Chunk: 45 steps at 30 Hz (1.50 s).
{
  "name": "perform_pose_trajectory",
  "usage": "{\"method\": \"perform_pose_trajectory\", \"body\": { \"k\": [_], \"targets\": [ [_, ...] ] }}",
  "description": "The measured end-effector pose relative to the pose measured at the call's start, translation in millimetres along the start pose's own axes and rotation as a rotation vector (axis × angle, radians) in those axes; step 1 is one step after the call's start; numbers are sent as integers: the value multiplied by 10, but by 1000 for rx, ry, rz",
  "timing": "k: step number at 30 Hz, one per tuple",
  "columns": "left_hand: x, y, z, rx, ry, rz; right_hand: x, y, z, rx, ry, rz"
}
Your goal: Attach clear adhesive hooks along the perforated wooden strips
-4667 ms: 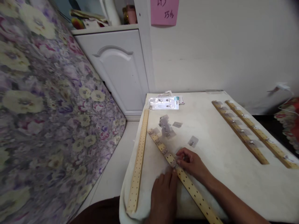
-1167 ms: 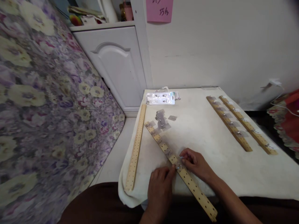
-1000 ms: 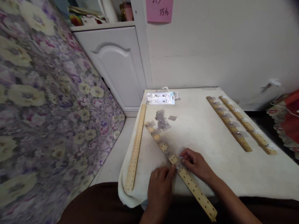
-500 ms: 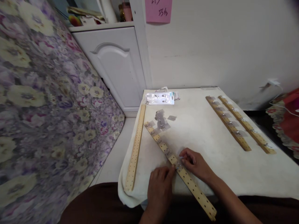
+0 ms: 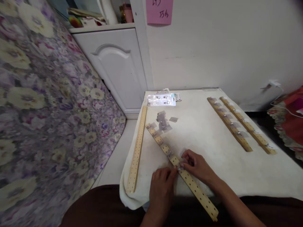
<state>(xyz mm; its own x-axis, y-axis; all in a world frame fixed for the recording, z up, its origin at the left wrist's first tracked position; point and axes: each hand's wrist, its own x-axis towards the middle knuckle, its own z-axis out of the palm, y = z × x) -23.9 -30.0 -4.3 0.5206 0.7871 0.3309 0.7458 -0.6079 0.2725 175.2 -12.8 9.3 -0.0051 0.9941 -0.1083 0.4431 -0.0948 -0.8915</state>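
A perforated wooden strip [image 5: 197,190] lies slanted in front of me, its near end past the table edge. Several clear patches with small metal hooks [image 5: 169,154] sit along its upper half. My left hand [image 5: 162,184] is closed at the strip's left edge, thumb and forefinger pressed against it. On the other side, my right hand [image 5: 196,164] pinches a clear hook patch [image 5: 180,168] at the strip's face, partly hidden by the fingertips. Beyond the strip's far end lies a loose pile of clear hook patches [image 5: 162,121], with a single grey patch [image 5: 174,119] beside it.
A bare perforated strip [image 5: 136,154] lies along the table's left edge. Two strips fitted with hooks, a left one [image 5: 230,125] and a right one [image 5: 248,126], lie at the right. Blister packs [image 5: 161,99] rest at the back. A cabinet [image 5: 113,69] and wall stand behind.
My right thumb and fingers have moved slightly down and left, closer onto the hook patch at the strip. My left hand stays in place. The whole view has shifted a little.
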Motion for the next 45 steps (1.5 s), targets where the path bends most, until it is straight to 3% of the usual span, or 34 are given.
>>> {"method": "perform_pose_trajectory", "body": {
  "k": [12,17,20,23,28,31,38,45],
  "targets": [
    [8,3,-64,-17,-14,-45,47,31,12,157,-38,-1],
    [-11,-4,-54,-33,13,-59,64,108,-52,212,16,44],
    [-20,-20,-20,-52,45,-73,229,115,-124,177,106,42],
    [-38,-40,27,-66,83,-77,564,70,-150,53,182,-25],
    [-61,-86,100,-27,119,-54,1214,-70,-37,-90,255,-50],
    [-69,-108,136,-16,129,-46,1456,-150,48,-208,311,-31],
    [-81,-126,185,16,133,-38,1561,-264,161,-342,352,84],
    [-76,-121,191,7,109,-63,1597,-281,126,-212,362,159]
  ]
}}
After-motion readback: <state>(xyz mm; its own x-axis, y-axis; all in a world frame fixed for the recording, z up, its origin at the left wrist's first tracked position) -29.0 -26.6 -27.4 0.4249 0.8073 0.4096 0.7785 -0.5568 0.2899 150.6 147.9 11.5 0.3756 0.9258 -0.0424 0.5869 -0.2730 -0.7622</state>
